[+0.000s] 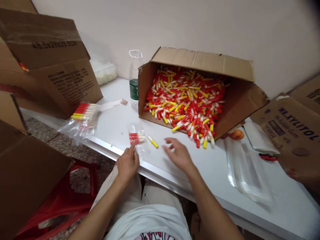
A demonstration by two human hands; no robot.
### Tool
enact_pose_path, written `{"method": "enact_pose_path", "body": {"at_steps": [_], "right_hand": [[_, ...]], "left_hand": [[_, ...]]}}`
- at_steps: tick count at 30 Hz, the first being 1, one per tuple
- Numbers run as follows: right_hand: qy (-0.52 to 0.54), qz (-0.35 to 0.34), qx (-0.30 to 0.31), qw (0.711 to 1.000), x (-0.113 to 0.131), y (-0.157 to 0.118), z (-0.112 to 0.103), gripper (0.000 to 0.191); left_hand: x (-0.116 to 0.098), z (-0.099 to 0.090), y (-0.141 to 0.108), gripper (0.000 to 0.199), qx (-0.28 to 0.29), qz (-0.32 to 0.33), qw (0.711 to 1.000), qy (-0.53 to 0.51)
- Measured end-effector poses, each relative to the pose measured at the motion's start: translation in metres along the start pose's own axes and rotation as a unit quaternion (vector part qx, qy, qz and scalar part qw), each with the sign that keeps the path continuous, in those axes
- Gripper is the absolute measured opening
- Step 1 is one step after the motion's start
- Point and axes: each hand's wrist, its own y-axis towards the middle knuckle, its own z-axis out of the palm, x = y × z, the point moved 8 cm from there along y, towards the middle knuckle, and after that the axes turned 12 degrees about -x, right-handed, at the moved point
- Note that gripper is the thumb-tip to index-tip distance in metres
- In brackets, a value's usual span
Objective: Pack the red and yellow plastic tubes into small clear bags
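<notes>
My left hand (128,162) is closed at the table's front edge, its fingertips on the lower edge of a small clear plastic bag (140,129). Inside that bag lie a few small red-and-white tubes (137,136). Just right of the bag, a single yellow-and-white tube (153,142) rests on the table. My right hand (178,154) hovers to the right of this tube, fingers apart and holding nothing. Behind it, a cardboard box (200,63) lies on its side, full of loose red, yellow and white tubes (185,96), some spilling onto the table.
A filled bag of tubes (85,116) overhangs the table's left front edge. A bottle with a green label (134,88) stands by the box. Flat clear bags (246,173) lie at right, near another carton (287,133). Large cartons (47,63) crowd the left, above a red stool (60,200).
</notes>
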Motion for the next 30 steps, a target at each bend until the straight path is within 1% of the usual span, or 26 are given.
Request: {"method": "enact_pose_path", "body": {"at_steps": [1,2,3,5,6,8,11,13,14,15,16,17,18,19,20,21,23,24,25,26,28,30], "right_hand": [[-0.068,0.074,-0.045,0.994,-0.031,0.0,-0.019,0.032],[-0.134,0.131,-0.073,0.98,-0.058,0.0,-0.034,0.034],[-0.187,0.171,-0.087,0.963,-0.08,0.0,-0.045,0.036],[-0.259,0.212,-0.082,0.939,-0.11,0.002,-0.055,0.042],[-0.28,0.217,-0.072,0.933,-0.119,0.004,-0.055,0.044],[-0.309,0.208,-0.054,0.926,-0.127,0.009,-0.053,0.045],[-0.335,0.193,-0.051,0.921,-0.126,0.013,-0.054,0.039],[-0.336,0.2,-0.075,0.917,-0.119,0.007,-0.064,0.035],[-0.321,0.194,-0.101,0.921,-0.11,0.001,-0.071,0.033],[-0.289,0.175,-0.131,0.932,-0.098,-0.006,-0.077,0.031],[-0.239,0.141,-0.161,0.947,-0.081,-0.014,-0.081,0.028],[-0.171,0.092,-0.181,0.964,-0.06,-0.024,-0.083,0.026],[-0.094,0.036,-0.18,0.978,-0.038,-0.033,-0.081,0.024],[-0.024,-0.019,-0.165,0.986,-0.014,-0.044,-0.076,0.021],[0.029,-0.076,-0.138,0.987,0.008,-0.053,-0.068,0.019],[0.059,-0.132,-0.117,0.983,0.029,-0.062,-0.06,0.018],[0.067,-0.226,-0.102,0.966,0.059,-0.074,-0.041,0.02],[0.049,-0.258,-0.109,0.959,0.067,-0.076,-0.032,0.022],[0.022,-0.275,-0.123,0.953,0.071,-0.076,-0.023,0.023],[-0.009,-0.279,-0.137,0.951,0.072,-0.074,-0.014,0.023],[-0.06,-0.257,-0.155,0.952,0.068,-0.068,0.002,0.022],[-0.072,-0.23,-0.135,0.961,0.065,-0.062,0.016,0.021]], "left_hand": [[0.0,-0.002,-0.001,0.043,-0.009,-0.005,1.0,-0.026],[0.0,-0.003,-0.003,0.043,-0.018,-0.01,0.998,-0.055],[0.0,-0.004,-0.005,0.044,-0.025,-0.016,0.996,-0.083],[-0.001,-0.006,-0.01,0.044,-0.033,-0.028,0.991,-0.128],[-0.001,-0.007,-0.012,0.043,-0.036,-0.034,0.989,-0.142],[-0.002,-0.009,-0.015,0.041,-0.041,-0.044,0.985,-0.159],[0.0,-0.012,-0.016,0.041,-0.051,-0.06,0.984,-0.158],[0.0,-0.011,-0.016,0.041,-0.059,-0.062,0.985,-0.149],[-0.001,-0.01,-0.015,0.041,-0.065,-0.059,0.986,-0.143],[-0.003,-0.009,-0.015,0.041,-0.072,-0.052,0.986,-0.138],[-0.006,-0.009,-0.014,0.04,-0.079,-0.044,0.987,-0.132],[-0.009,-0.008,-0.014,0.039,-0.086,-0.035,0.988,-0.125],[-0.013,-0.008,-0.014,0.039,-0.09,-0.027,0.989,-0.119],[-0.017,-0.008,-0.014,0.038,-0.091,-0.021,0.989,-0.113],[-0.021,-0.008,-0.014,0.037,-0.091,-0.016,0.99,-0.109],[-0.025,-0.009,-0.014,0.037,-0.092,-0.012,0.99,-0.107],[-0.031,-0.012,-0.016,0.035,-0.097,-0.003,0.99,-0.106],[-0.033,-0.013,-0.017,0.035,-0.1,0.003,0.989,-0.108],[-0.035,-0.014,-0.018,0.034,-0.101,0.009,0.989,-0.11],[-0.036,-0.014,-0.02,0.034,-0.098,0.015,0.989,-0.114],[-0.038,-0.012,-0.024,0.033,-0.086,0.026,0.989,-0.117],[-0.039,-0.007,-0.027,0.034,-0.065,0.032,0.991,-0.109]]}}
